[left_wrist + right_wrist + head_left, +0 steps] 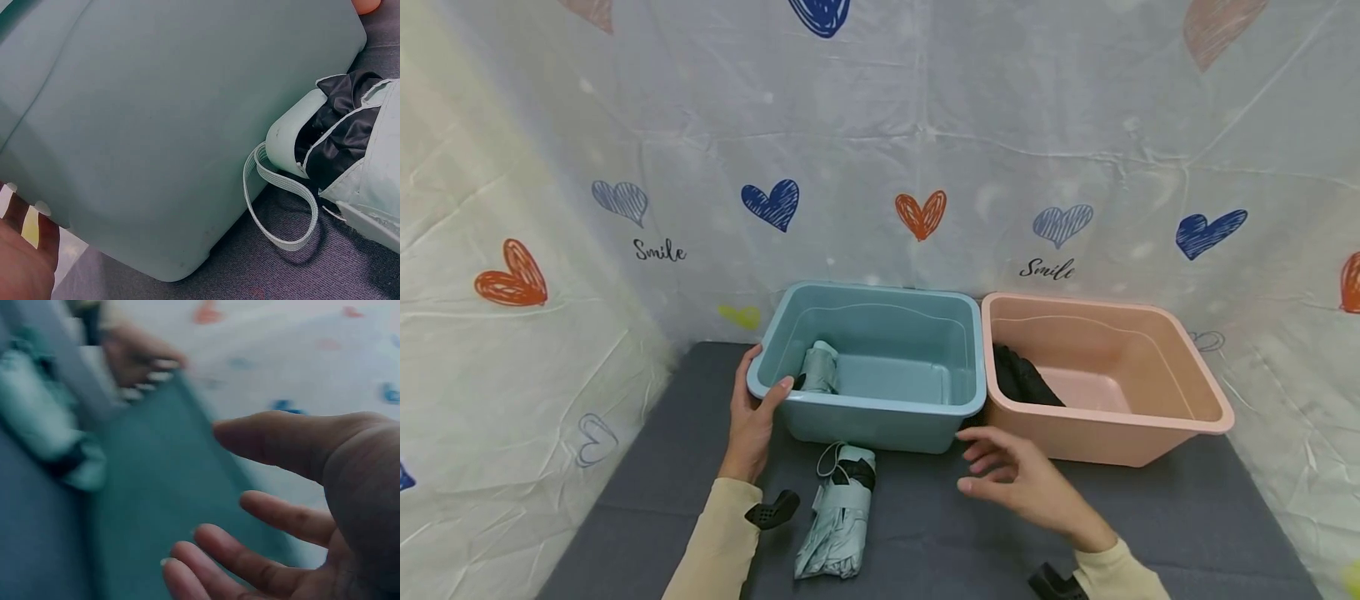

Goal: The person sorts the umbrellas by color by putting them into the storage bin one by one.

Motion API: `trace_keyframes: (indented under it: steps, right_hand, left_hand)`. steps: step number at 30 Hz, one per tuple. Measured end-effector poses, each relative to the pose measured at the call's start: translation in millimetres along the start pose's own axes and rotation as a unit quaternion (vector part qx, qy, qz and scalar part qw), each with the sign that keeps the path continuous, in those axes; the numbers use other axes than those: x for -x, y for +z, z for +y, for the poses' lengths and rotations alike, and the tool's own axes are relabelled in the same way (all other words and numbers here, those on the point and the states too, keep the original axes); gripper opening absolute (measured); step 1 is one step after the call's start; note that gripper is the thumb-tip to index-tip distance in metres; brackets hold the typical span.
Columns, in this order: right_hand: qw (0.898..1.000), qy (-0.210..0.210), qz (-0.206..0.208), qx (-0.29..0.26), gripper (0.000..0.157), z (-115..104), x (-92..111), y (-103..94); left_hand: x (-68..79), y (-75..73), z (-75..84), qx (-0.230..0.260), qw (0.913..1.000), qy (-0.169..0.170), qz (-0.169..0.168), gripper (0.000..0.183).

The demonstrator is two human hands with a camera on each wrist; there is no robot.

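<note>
My left hand (pixel 752 429) grips the left front corner of a blue plastic bin (pixel 872 425), thumb over the rim and fingers along its outer side. My right hand (pixel 1026 483) hovers near the bin's right front corner, fingers spread and holding nothing. In front of the bin, a pale green folded umbrella (pixel 838 529) lies on the table, its wrist loop (pixel 281 184) toward the bin. Another pale green item (pixel 818 371), apparently a folded umbrella, leans inside the blue bin at the left; its lower end is hidden by the front wall.
A pink bin (pixel 1105 437) stands right beside the blue one, with a black folded bundle (pixel 1026 382) at its left. Both bins sit on a dark grey cloth-covered table (pixel 647 500). Behind them hangs a white curtain (pixel 850 100) printed with hearts.
</note>
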State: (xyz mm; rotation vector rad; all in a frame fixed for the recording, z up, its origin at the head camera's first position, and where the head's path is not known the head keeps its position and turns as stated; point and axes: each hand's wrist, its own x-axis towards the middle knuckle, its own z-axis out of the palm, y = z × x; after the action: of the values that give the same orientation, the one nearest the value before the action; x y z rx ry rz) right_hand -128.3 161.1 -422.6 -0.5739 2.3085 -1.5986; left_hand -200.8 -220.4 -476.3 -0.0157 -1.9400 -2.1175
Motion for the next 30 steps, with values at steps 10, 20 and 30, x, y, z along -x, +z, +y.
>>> trace_keyframes:
  steps: [10,20,30]
  right_hand:
    - [0.993,0.070,-0.054,-0.076,0.061,45,-35,97.9]
    - [0.992,0.090,-0.023,-0.085,0.063,43,-61,148.4]
    - [0.996,0.076,0.022,0.048,0.064,32,-74,172.0]
  left_hand:
    - [-1.2,1.1,-1.0,-0.003,1.0000,-0.002,0.005,0.069]
    - [-1.4,-0.4,-2.3,-0.001,1.0000,0.002,-0.002,0.069]
    - [-3.1,0.2,-2.5,0.003,1.0000,-0.003,0.002,0.068]
